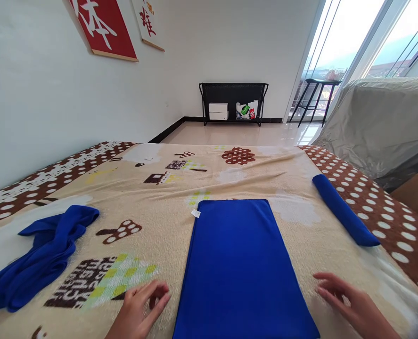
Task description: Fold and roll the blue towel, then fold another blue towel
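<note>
A blue cloth (239, 263) lies flat and smooth on the patterned blanket (166, 207), in front of me, with a small white tag at its far left corner. My left hand (141, 306) hovers beside the cloth's left edge, fingers curled loosely with a gap to the thumb, holding nothing. On the opposite side, my right hand (350, 301) is apart from the cloth's right edge, also empty with thumb and fingers apart. Far to the left is a crumpled blue cloth (49, 254). A rolled blue cloth (345, 209) rests at the right, near the polka-dot border.
Beyond the blanket, a black rack (233, 92) with white boxes and a printed bag stands against the wall. At right are a sheet-covered piece of furniture (389, 117), a cardboard box (415, 195) and a dark stool (315, 94) by the glass doors.
</note>
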{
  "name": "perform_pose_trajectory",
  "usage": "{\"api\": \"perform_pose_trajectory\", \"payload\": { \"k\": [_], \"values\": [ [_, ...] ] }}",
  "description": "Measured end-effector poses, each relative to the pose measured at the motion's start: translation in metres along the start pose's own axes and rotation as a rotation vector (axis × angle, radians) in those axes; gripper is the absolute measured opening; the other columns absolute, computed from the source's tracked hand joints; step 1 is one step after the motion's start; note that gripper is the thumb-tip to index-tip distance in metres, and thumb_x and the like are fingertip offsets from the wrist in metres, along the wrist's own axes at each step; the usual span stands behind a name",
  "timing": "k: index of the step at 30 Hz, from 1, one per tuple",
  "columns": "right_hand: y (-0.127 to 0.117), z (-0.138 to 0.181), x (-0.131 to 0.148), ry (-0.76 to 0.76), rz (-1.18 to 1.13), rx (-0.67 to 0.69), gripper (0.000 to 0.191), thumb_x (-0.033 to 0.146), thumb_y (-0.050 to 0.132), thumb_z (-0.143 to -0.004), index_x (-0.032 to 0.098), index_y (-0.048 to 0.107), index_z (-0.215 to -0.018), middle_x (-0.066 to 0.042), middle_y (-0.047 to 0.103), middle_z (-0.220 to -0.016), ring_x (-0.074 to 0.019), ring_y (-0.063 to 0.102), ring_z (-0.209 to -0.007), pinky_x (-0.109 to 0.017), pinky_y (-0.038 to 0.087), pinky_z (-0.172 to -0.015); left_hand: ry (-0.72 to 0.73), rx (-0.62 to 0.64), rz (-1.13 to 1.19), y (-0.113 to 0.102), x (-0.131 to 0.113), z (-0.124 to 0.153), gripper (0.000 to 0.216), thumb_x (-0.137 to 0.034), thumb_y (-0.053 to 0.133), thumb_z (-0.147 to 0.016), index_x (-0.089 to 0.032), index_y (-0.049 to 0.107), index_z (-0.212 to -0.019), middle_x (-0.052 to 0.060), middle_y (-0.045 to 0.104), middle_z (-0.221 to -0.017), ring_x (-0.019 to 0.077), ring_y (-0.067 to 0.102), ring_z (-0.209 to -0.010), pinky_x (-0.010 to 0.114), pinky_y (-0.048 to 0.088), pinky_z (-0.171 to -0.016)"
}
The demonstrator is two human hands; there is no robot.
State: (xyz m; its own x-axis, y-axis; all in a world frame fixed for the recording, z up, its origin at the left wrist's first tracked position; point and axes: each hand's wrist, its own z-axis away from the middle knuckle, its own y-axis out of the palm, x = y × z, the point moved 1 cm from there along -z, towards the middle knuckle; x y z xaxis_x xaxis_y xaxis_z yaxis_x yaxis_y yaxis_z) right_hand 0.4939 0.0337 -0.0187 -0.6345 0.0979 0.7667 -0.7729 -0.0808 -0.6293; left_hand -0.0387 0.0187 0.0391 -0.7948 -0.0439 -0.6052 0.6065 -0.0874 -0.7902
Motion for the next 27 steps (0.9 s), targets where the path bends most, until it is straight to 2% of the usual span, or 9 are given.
{"api": "perform_pose_trajectory", "payload": {
  "k": [3, 5, 7, 9, 11, 14, 18, 23, 27],
  "values": [
    [0.0, -0.076, 0.036, -0.117, 0.043, -0.028, 0.042, 0.06, 0.06, -0.082, 0.027, 0.072, -0.106, -0.002, 0.073, -0.082, -0.0173, 0.065, -0.069, -0.028, 0.053, -0.065, 0.058, -0.068, -0.021, -0.003, -0.02, -0.072, 0.032, -0.053, 0.05, -0.091, -0.025, 0.066, -0.088, 0.001, 0.07, -0.081, 0.0184, 0.065, -0.074, 0.027, 0.049, -0.071],
    [0.012, -0.134, 0.059, -0.155, 0.051, -0.101, 0.043, 0.058, 0.057, -0.083, 0.024, 0.071, -0.105, -0.004, 0.073, -0.086, -0.0177, 0.066, -0.073, -0.03, 0.053, -0.07, 0.033, -0.156, -0.06, 0.004, -0.033, -0.131, 0.029, -0.049, 0.05, -0.091, -0.023, 0.063, -0.094, 0.002, 0.07, -0.086, 0.0181, 0.065, -0.077, 0.027, 0.047, -0.071],
    [0.028, -0.187, 0.076, -0.137, 0.073, -0.185, 0.04, 0.053, 0.052, -0.088, 0.021, 0.068, -0.107, -0.006, 0.072, -0.09, -0.018, 0.066, -0.079, -0.032, 0.052, -0.076, -0.004, -0.212, -0.095, 0.016, -0.043, -0.185, 0.028, -0.046, 0.05, -0.091, -0.021, 0.062, -0.091, 0.006, 0.07, -0.088, 0.021, 0.065, -0.081, 0.029, 0.045, -0.073],
    [0.043, -0.227, 0.086, -0.09, 0.111, -0.272, 0.038, 0.051, 0.05, -0.093, 0.018, 0.066, -0.103, -0.007, 0.069, -0.09, -0.0175, 0.064, -0.082, -0.035, 0.05, -0.081, -0.041, -0.277, -0.128, 0.03, -0.048, -0.225, 0.031, -0.048, 0.051, -0.091, -0.019, 0.059, -0.083, 0.01, 0.068, -0.088, 0.0249, 0.064, -0.086, 0.033, 0.043, -0.076],
    [0.054, -0.251, 0.087, -0.054, 0.153, -0.334, 0.037, 0.051, 0.052, -0.094, 0.016, 0.065, -0.098, -0.005, 0.067, -0.092, -0.0168, 0.062, -0.086, -0.038, 0.049, -0.086, -0.051, -0.33, -0.145, 0.042, -0.048, -0.249, 0.032, -0.049, 0.053, -0.09, -0.019, 0.056, -0.078, 0.011, 0.068, -0.089, 0.0264, 0.063, -0.09, 0.035, 0.041, -0.079],
    [0.061, -0.263, 0.081, -0.068, 0.196, -0.352, 0.033, 0.049, 0.058, -0.091, 0.017, 0.064, -0.093, -0.003, 0.065, -0.09, -0.0177, 0.06, -0.09, -0.039, 0.045, -0.089, -0.024, -0.363, -0.136, 0.051, -0.041, -0.263, 0.028, -0.045, 0.057, -0.088, -0.02, 0.055, -0.076, 0.007, 0.067, -0.087, 0.0235, 0.062, -0.089, 0.033, 0.04, -0.079],
    [0.06, -0.264, 0.072, -0.127, 0.197, -0.319, 0.023, 0.044, 0.059, -0.082, 0.022, 0.064, -0.082, -0.003, 0.067, -0.079, -0.0207, 0.058, -0.084, -0.036, 0.04, -0.083, 0.012, -0.346, -0.069, 0.05, -0.031, -0.268, 0.027, -0.045, 0.061, -0.084, -0.021, 0.053, -0.073, 0.0, 0.064, -0.072, 0.0183, 0.06, -0.074, 0.028, 0.04, -0.07],
    [0.058, -0.266, 0.072, -0.18, 0.149, -0.306, 0.027, 0.049, 0.052, -0.081, 0.023, 0.061, -0.079, -0.004, 0.069, -0.079, -0.0216, 0.059, -0.079, -0.034, 0.039, -0.076, 0.05, -0.368, 0.044, 0.048, -0.029, -0.269, 0.026, -0.047, 0.057, -0.086, -0.022, 0.055, -0.08, 0.0, 0.066, -0.076, 0.0155, 0.061, -0.068, 0.026, 0.043, -0.067],
    [0.057, -0.266, 0.073, -0.186, 0.094, -0.299, 0.031, 0.051, 0.049, -0.083, 0.022, 0.061, -0.082, -0.004, 0.068, -0.076, -0.0182, 0.058, -0.067, -0.032, 0.039, -0.067, 0.072, -0.379, 0.087, 0.047, -0.033, -0.265, 0.017, -0.039, 0.057, -0.085, -0.022, 0.057, -0.089, 0.0, 0.068, -0.08, 0.0143, 0.059, -0.063, 0.027, 0.045, -0.067]
  ]
}}
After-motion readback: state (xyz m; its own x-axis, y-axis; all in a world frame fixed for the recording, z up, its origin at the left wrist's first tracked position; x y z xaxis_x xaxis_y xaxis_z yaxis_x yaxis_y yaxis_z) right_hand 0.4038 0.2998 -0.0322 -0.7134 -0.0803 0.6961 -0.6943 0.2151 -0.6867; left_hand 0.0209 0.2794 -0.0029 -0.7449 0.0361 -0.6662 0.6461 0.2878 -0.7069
